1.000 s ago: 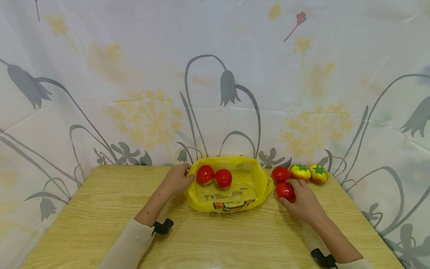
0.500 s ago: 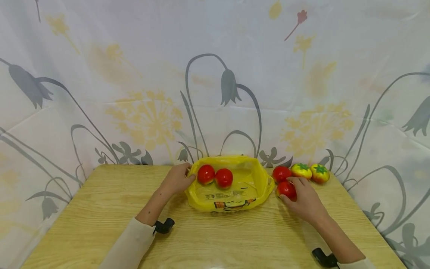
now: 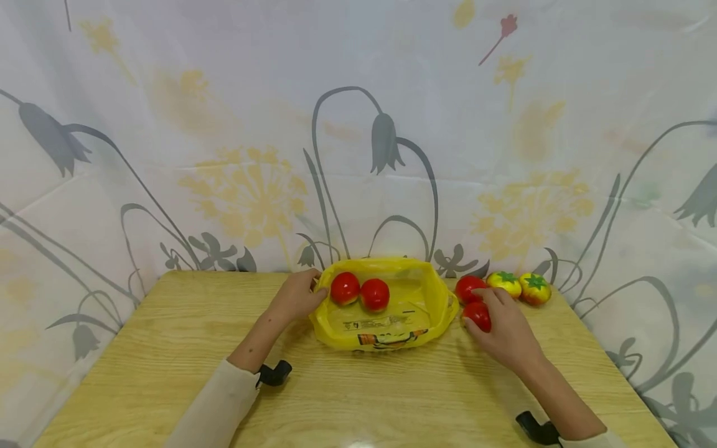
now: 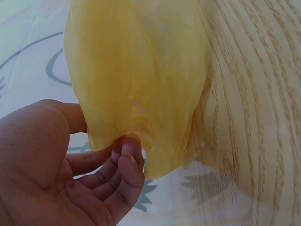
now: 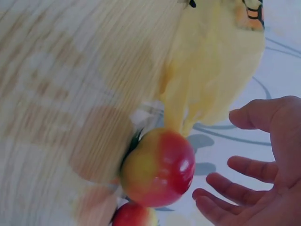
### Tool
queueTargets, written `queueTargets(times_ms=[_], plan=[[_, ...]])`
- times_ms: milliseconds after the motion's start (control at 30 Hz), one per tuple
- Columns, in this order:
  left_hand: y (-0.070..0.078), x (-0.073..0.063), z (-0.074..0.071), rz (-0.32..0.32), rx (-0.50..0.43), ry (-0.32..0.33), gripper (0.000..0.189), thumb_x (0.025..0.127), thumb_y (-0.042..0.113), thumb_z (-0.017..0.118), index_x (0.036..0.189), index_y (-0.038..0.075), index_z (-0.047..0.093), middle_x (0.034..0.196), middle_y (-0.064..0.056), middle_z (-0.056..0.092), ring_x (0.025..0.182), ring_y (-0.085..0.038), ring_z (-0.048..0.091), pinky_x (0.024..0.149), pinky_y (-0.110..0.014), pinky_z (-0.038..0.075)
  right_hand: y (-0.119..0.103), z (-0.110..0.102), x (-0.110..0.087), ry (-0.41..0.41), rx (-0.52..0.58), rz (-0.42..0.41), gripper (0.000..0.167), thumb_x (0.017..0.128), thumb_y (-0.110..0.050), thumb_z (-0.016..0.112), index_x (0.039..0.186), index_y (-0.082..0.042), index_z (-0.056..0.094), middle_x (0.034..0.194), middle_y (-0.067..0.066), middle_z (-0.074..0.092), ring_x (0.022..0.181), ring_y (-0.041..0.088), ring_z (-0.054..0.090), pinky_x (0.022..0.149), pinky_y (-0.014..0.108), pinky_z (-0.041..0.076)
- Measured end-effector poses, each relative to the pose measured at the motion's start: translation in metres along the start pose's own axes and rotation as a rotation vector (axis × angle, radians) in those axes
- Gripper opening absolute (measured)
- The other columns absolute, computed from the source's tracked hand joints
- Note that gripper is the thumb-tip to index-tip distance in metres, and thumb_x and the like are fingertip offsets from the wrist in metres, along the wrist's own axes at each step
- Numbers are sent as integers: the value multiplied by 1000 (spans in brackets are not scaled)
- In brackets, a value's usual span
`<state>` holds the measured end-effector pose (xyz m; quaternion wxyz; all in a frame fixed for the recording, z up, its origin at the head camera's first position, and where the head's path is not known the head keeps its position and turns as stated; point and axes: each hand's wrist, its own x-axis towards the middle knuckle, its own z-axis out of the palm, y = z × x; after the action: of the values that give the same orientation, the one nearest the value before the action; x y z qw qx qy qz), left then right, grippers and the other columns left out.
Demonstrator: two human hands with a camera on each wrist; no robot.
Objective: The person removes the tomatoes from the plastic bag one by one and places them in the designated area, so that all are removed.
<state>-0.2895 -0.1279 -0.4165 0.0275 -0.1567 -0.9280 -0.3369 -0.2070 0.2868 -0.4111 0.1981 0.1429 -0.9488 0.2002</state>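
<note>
My left hand [image 3: 295, 297] pinches the left edge of a yellow plastic bag [image 3: 437, 302], its thumb and fingertips on the thin film in the left wrist view. The bag lies wide open, with two red tomato-like fruits [image 3: 374, 295] side by side in its left half. To the bag's right, my right hand [image 3: 506, 330] is over the nearest red tomato-like fruit [image 5: 157, 167]. In the right wrist view the thumb and loosely bent fingers are spread, with a gap between them and that fruit. Just behind it sits another red fruit [image 3: 469, 289].
Two yellow-orange fruits with green leafy tops [image 3: 505, 284] stand at the back right of the wooden table [image 3: 358, 392]. A patterned cloth [image 3: 252, 124] hangs right behind the table's back edge.
My right hand's fingers have shifted slightly, the forefinger now reaching farther left over the red fruits. The left hand keeps its hold on the bag, and the fruits in it stay put.
</note>
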Motion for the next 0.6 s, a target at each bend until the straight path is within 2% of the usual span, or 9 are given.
queueTargets(times_ms=[267,433,600], plan=[[-2,-2,-1,-2,0,3,37,100,17,66,130,-5,67,95,-11,70,74,-19,58,66,-31,51,-16,2,4,-4,29,-13,48,89,-9,81,132,2,62,130,23,61,114,41,60,95,62,56],[-3,-2,0,3,3,2,37,100,18,66,129,-5,67,97,-12,71,76,-19,60,68,-31,52,-23,8,8,37,54,-81,43,87,-8,79,127,2,64,126,19,63,109,35,60,91,55,57],[0,1,0,2,5,9,37,101,20,66,130,-4,67,93,-9,69,73,-19,57,66,-31,49,-28,9,16,75,58,-162,45,86,-7,82,127,3,66,122,18,63,102,34,61,87,53,55]])
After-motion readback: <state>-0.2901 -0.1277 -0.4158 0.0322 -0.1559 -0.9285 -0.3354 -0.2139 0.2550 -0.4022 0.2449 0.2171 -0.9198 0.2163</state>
